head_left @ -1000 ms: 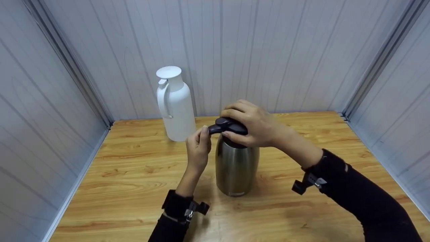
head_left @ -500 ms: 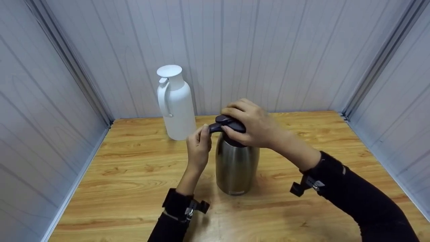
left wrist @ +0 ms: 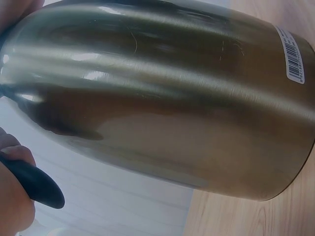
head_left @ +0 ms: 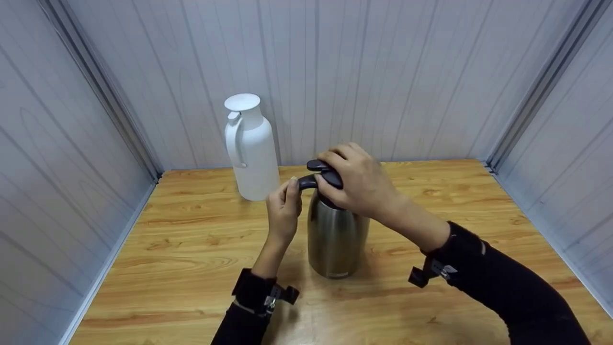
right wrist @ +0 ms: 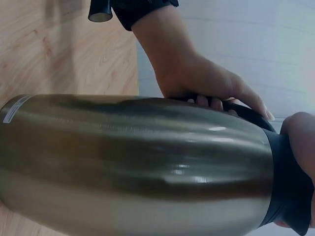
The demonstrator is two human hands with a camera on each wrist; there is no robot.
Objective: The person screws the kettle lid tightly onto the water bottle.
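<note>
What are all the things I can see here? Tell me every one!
Steel jug: one, shiny silver-gold, upright in the middle of the table.
Lid: one, black, on top of the steel jug, mostly under a hand.
Handle: one, black, sticking out from the steel jug's top toward the left.
White jug: one, white with its own white handle, upright at the back of the table by the wall.
Table: one, light wood, under both jugs.
Walls: pale grey panels, behind and at both sides.
Left hand: one, holds the handle.
Right hand: one, grips the lid from above.
Sleeves: two, black, with a small camera strapped at each wrist.
</note>
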